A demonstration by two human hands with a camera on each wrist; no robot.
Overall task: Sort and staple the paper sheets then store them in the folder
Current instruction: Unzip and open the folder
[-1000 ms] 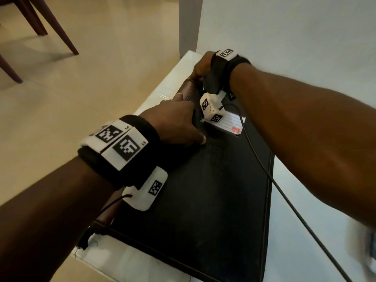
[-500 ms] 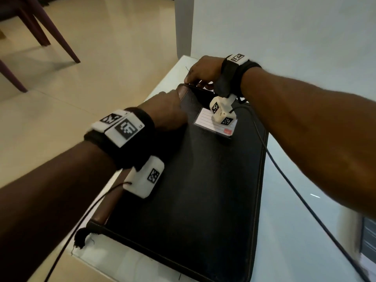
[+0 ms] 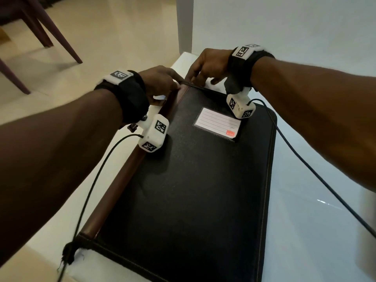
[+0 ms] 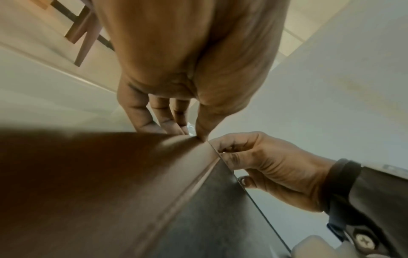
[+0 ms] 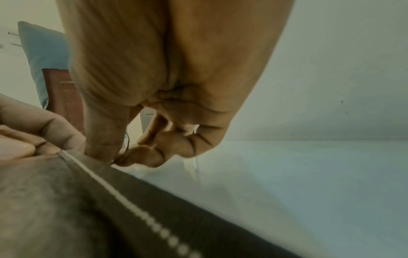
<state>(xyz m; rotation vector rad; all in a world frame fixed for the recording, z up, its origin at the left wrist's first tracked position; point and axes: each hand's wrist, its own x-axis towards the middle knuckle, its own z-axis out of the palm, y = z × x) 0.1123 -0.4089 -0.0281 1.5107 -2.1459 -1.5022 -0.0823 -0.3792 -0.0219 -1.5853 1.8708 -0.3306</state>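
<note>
So it's a glossy white table (image 3: 305,210) set right against a pale wall, floor tiles off to its left. Lying flat on it is a closed black folder (image 3: 193,190) with a brown spine along its left edge and a lined label card on the cover, and a black cable (image 3: 317,176) trails over the tabletop just right of the folder

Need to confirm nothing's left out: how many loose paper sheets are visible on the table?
0. Only the closed black folder lies on the table; sheets may be hidden inside.
</note>
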